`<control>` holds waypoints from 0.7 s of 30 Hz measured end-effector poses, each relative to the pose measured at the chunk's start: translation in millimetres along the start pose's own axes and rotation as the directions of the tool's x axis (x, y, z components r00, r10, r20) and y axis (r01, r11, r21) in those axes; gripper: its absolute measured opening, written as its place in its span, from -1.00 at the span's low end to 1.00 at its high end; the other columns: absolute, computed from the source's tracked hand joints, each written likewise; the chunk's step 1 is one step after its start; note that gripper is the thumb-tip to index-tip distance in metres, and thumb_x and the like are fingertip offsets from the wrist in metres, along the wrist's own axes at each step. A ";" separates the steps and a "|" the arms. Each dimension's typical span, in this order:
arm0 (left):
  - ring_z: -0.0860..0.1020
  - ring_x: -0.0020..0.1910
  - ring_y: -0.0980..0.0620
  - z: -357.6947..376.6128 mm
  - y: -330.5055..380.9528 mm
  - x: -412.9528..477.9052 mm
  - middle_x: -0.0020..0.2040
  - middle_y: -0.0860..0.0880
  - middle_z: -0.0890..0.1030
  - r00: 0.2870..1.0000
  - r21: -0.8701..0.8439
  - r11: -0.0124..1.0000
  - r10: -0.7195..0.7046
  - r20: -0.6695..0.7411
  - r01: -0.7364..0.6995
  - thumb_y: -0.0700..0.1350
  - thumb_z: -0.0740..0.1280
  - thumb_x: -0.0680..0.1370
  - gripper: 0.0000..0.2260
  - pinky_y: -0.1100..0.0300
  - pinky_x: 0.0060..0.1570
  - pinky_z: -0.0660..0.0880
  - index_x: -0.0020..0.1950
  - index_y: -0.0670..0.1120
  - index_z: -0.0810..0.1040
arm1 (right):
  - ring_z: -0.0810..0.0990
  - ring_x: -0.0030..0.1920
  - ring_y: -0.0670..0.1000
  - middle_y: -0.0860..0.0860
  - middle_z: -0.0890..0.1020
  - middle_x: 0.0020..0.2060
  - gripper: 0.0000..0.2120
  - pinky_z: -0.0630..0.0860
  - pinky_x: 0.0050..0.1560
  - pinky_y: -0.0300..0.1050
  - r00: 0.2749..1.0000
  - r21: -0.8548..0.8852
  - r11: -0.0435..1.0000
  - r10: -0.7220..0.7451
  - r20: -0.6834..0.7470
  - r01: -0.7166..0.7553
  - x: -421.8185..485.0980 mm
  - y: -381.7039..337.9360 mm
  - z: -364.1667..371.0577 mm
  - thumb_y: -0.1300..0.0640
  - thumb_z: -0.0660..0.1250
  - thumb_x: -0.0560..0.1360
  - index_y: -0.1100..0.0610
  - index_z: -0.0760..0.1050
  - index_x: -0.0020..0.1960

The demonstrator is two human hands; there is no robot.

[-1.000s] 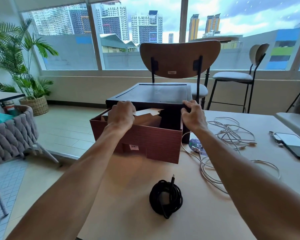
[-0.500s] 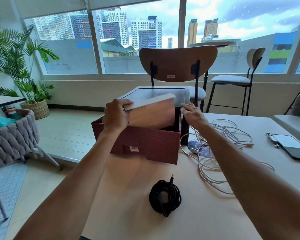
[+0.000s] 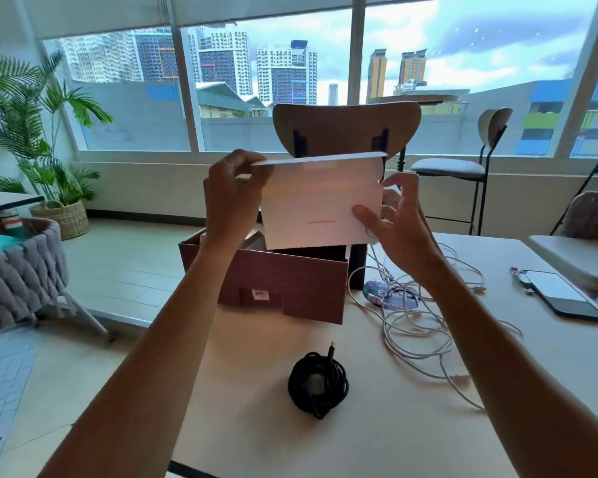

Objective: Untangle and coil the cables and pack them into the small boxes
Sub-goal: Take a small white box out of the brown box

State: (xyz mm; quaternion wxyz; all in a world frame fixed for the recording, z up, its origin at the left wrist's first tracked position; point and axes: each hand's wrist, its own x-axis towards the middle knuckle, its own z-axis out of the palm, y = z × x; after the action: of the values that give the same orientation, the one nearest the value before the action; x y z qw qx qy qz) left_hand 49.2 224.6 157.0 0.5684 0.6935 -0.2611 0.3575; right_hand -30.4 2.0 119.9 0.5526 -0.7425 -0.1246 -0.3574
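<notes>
1. Nearest on the counter [image 3: 394, 432] lies the black cable [image 3: 317, 383], wound into a tight round coil with one plug end sticking up. It looks finished and parked within easy reach, ready to be boxed.
2. Just beyond it to the right sprawl the white cables [image 3: 416, 334], loose and looped over one another and across a blue item [image 3: 389, 295] (what it is I cannot tell). These are not yet untangled. A phone [image 3: 563, 294] lies face up further right, well apart from the work.
3. Behind the coil stands the brown box [image 3: 283, 288], open at the top, apparently the store for the smaller boxes.
4. Above its opening both hands hold a flat white box [image 3: 320, 205], tilted so that its broad face turns toward the camera. The left hand [image 3: 233, 198] pinches the upper left edge. The right hand [image 3: 399, 229] grasps the lower right corner, thumb on the front and fingers behind. A hold at opposite corners probably steadies it for opening, so the coil can go in.
5. Farthest back, a chair [image 3: 346, 127] faces the counter.
</notes>
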 end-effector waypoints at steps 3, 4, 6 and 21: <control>0.63 -0.04 0.05 -1.8 -11.5 -24.0 -0.04 -0.02 0.62 0.996 -0.072 0.995 -0.076 -0.050 0.072 -0.07 0.43 0.52 -0.84 0.23 -0.10 0.57 0.04 -0.06 0.52 | 0.66 0.04 0.08 0.13 0.53 0.19 -0.58 0.67 -0.11 -0.05 0.998 0.007 0.999 0.041 0.052 -0.042 -26.7 4.9 -2.9 0.27 0.40 0.52 0.00 0.17 0.07; 0.64 -0.02 0.01 -1.1 -15.6 -34.8 -0.06 -0.04 0.60 0.993 -0.111 0.989 -0.101 -0.064 0.094 -0.07 0.44 0.52 -0.82 0.16 -0.07 0.58 0.00 -0.03 0.47 | 0.67 0.02 0.06 0.10 0.53 0.18 -0.59 0.67 -0.12 -0.04 0.997 0.006 0.998 0.056 0.047 -0.057 -36.8 7.8 -2.8 0.27 0.41 0.51 0.04 0.18 0.08; 0.62 -0.12 0.16 -0.5 -21.0 -58.4 -0.15 -0.06 0.55 0.985 -0.157 0.977 -0.155 -0.078 0.142 -0.09 0.44 0.54 -0.78 0.26 -0.13 0.53 -0.08 -0.06 0.39 | 0.70 -0.03 0.01 0.10 0.55 0.15 -0.59 0.65 -0.15 -0.10 0.995 0.043 0.994 0.096 0.026 -0.097 -56.1 13.5 -1.0 0.29 0.42 0.50 0.12 0.19 0.09; 0.58 -0.02 0.24 -11.5 -76.5 -158.5 0.00 0.07 0.63 0.879 -0.078 0.922 -0.333 0.343 0.380 -0.17 0.35 0.60 -0.89 0.26 -0.01 0.50 0.12 -0.04 0.58 | 0.69 0.00 0.04 0.28 0.55 0.08 -0.67 0.65 0.02 0.01 0.933 -0.079 0.944 0.330 0.144 -0.321 -131.6 77.0 -0.5 0.30 0.46 0.46 0.31 0.32 0.03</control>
State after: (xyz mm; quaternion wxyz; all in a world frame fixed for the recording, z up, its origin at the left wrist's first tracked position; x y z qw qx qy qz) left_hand 9.4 245.4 -13.5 0.6220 0.7363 -0.2432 0.1087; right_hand -79.8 1.6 -24.4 0.5726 -0.7931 -0.0330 -0.2051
